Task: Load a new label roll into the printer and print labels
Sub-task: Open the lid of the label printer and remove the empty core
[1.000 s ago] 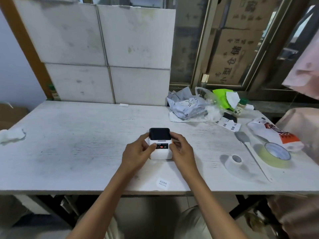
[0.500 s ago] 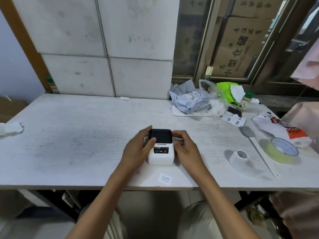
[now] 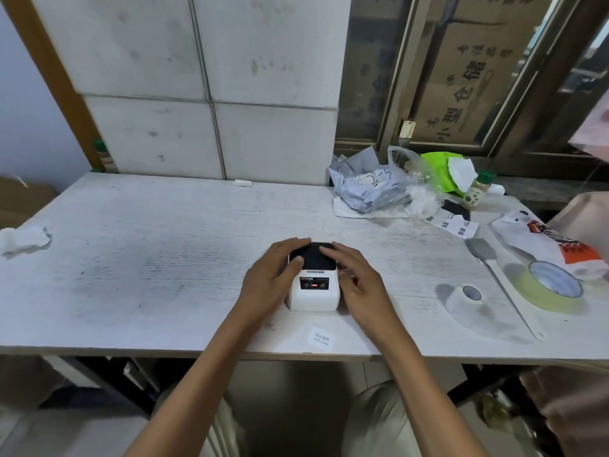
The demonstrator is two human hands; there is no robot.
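Note:
A small white label printer [image 3: 314, 293] with a black lid stands near the front edge of the white table [image 3: 148, 258], a red light on its front panel. My left hand [image 3: 268, 282] grips its left side, thumb on the lid's edge and fingers curled over the back. My right hand [image 3: 359, 285] rests against its right side, index finger on top of the black lid. A white label roll [image 3: 466, 296] lies on the table well to the right. One printed label [image 3: 320, 338] lies flat in front of the printer.
A roll of yellow-green tape [image 3: 550, 286], a white-handled scraper [image 3: 501, 278] and a printed bag [image 3: 547, 242] lie at the right. Grey mailer bags [image 3: 369, 189], plastic wrap and a spice jar [image 3: 474, 191] crowd the back right. A crumpled tissue [image 3: 24, 239] sits at the left edge.
Both hands have slid from the printer's front panel up toward its black lid; my right index finger now lies on the lid. The printer has stayed in place.

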